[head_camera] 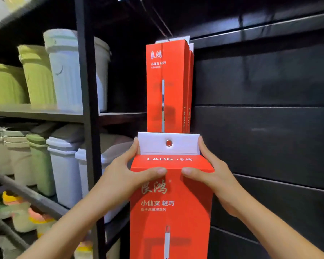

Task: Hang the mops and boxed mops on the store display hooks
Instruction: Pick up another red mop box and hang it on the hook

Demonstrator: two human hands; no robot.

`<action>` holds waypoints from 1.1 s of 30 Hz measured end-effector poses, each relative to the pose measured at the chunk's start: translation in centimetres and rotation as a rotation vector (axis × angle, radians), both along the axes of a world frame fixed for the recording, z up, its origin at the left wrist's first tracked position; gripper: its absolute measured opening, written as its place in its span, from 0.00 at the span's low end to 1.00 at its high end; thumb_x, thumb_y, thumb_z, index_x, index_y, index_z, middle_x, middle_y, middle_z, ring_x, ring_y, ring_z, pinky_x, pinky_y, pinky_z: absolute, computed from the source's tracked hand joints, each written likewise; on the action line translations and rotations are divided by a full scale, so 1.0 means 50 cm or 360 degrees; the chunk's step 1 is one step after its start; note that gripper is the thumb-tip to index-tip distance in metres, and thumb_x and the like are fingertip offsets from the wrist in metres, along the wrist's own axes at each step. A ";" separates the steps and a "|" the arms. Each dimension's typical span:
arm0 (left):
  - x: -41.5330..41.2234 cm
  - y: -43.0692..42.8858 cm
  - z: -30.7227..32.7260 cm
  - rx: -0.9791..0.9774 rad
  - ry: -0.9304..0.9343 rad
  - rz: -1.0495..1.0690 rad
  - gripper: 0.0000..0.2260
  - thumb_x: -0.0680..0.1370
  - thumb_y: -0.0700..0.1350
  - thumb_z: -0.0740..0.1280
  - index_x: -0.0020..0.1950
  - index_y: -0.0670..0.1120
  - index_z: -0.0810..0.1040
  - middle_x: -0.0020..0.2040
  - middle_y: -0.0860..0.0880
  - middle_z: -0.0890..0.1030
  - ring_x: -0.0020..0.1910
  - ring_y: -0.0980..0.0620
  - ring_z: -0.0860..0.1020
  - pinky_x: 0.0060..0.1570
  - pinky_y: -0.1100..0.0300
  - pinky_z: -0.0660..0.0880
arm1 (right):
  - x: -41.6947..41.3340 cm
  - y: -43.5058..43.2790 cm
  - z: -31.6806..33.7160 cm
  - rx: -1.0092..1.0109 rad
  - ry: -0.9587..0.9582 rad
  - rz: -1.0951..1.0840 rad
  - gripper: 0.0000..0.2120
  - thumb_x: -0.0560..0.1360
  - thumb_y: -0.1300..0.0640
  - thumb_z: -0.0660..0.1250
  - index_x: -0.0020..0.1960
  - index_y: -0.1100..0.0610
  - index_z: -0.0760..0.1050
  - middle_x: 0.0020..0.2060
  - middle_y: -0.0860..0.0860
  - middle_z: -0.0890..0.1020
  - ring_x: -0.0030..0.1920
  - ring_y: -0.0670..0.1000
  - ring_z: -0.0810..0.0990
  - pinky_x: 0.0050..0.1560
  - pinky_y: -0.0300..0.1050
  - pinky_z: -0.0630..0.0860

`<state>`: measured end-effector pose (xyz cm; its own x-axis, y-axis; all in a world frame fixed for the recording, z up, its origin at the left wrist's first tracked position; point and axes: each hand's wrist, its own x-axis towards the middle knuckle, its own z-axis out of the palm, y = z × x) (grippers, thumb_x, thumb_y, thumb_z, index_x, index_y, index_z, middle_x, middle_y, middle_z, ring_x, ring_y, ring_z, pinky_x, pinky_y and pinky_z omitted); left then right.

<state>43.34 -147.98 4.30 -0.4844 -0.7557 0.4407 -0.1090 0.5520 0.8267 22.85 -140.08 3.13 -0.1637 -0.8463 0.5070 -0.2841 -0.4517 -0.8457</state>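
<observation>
A tall red cardboard mop box (171, 217) (white eyelet tab (183, 144) uppermost) is gripped at its top by left hand (123, 176) and right hand (215, 176), below hung red boxes (166, 86).

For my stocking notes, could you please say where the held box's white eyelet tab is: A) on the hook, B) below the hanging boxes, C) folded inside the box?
B: the white eyelet tab of the held red mop box stands up just below the hanging red mop boxes.
</observation>
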 end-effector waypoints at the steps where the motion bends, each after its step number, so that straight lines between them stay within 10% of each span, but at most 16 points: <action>1: 0.007 -0.029 0.026 -0.0039 0.0013 -0.0019 0.32 0.59 0.60 0.75 0.60 0.75 0.67 0.46 0.67 0.83 0.44 0.66 0.83 0.42 0.69 0.76 | 0.007 -0.020 0.025 -0.0030 0.0019 -0.0013 0.33 0.58 0.46 0.78 0.56 0.23 0.68 0.50 0.37 0.85 0.51 0.41 0.84 0.45 0.32 0.78; 11: 0.029 -0.230 0.283 -0.0330 -0.0063 -0.0167 0.22 0.63 0.57 0.73 0.42 0.82 0.67 0.42 0.63 0.85 0.41 0.60 0.84 0.35 0.60 0.80 | 0.014 -0.194 0.261 -0.0248 0.0265 -0.0082 0.37 0.63 0.47 0.80 0.63 0.28 0.63 0.50 0.36 0.84 0.51 0.38 0.83 0.45 0.30 0.77; 16: 0.037 -0.287 0.368 -0.0396 0.0025 -0.0138 0.45 0.57 0.59 0.82 0.68 0.69 0.64 0.43 0.60 0.86 0.42 0.57 0.85 0.37 0.57 0.81 | 0.009 -0.248 0.352 -0.0286 0.0264 -0.0087 0.57 0.57 0.45 0.81 0.78 0.38 0.52 0.58 0.39 0.81 0.50 0.38 0.83 0.32 0.26 0.74; 22: 0.036 -0.307 0.415 -0.0406 0.0297 -0.0117 0.68 0.39 0.62 0.83 0.78 0.55 0.60 0.44 0.51 0.87 0.43 0.51 0.86 0.39 0.59 0.79 | 0.005 -0.277 0.446 -0.0404 0.0335 -0.0108 0.57 0.56 0.43 0.79 0.79 0.43 0.53 0.49 0.39 0.80 0.51 0.47 0.83 0.48 0.39 0.75; 23: 0.031 -0.308 0.424 -0.0397 0.0344 -0.0108 0.66 0.42 0.59 0.83 0.78 0.56 0.59 0.44 0.50 0.87 0.43 0.50 0.86 0.38 0.59 0.79 | 0.003 -0.281 0.455 -0.0415 0.0334 -0.0091 0.54 0.60 0.45 0.79 0.79 0.43 0.54 0.48 0.36 0.76 0.50 0.46 0.82 0.53 0.33 0.65; 24: 0.026 -0.309 0.431 -0.0383 0.0381 -0.0121 0.63 0.46 0.56 0.83 0.78 0.57 0.59 0.44 0.48 0.87 0.43 0.48 0.86 0.38 0.59 0.80 | 0.000 -0.284 0.464 -0.0423 0.0332 -0.0072 0.52 0.62 0.47 0.79 0.78 0.42 0.54 0.46 0.33 0.72 0.47 0.42 0.80 0.39 0.33 0.61; 30: 0.001 -0.314 0.459 -0.0369 0.0436 -0.0193 0.56 0.54 0.52 0.80 0.78 0.57 0.56 0.46 0.47 0.87 0.43 0.46 0.86 0.36 0.59 0.81 | -0.021 -0.307 0.494 -0.0439 0.0308 -0.0035 0.59 0.53 0.43 0.83 0.78 0.42 0.57 0.69 0.39 0.70 0.62 0.43 0.77 0.45 0.35 0.68; 33: -0.009 -0.312 0.470 -0.0423 0.0471 -0.0269 0.43 0.53 0.52 0.79 0.68 0.60 0.71 0.44 0.48 0.87 0.42 0.48 0.86 0.35 0.60 0.80 | -0.030 -0.315 0.509 -0.0449 0.0340 -0.0069 0.60 0.51 0.39 0.81 0.77 0.41 0.57 0.70 0.41 0.70 0.64 0.45 0.76 0.54 0.39 0.71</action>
<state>42.88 -163.60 27.82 -0.4152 -0.5182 0.7477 0.2214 0.7396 0.6356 21.34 -155.85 28.56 -0.0615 -0.6628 0.7463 -0.4649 -0.6426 -0.6090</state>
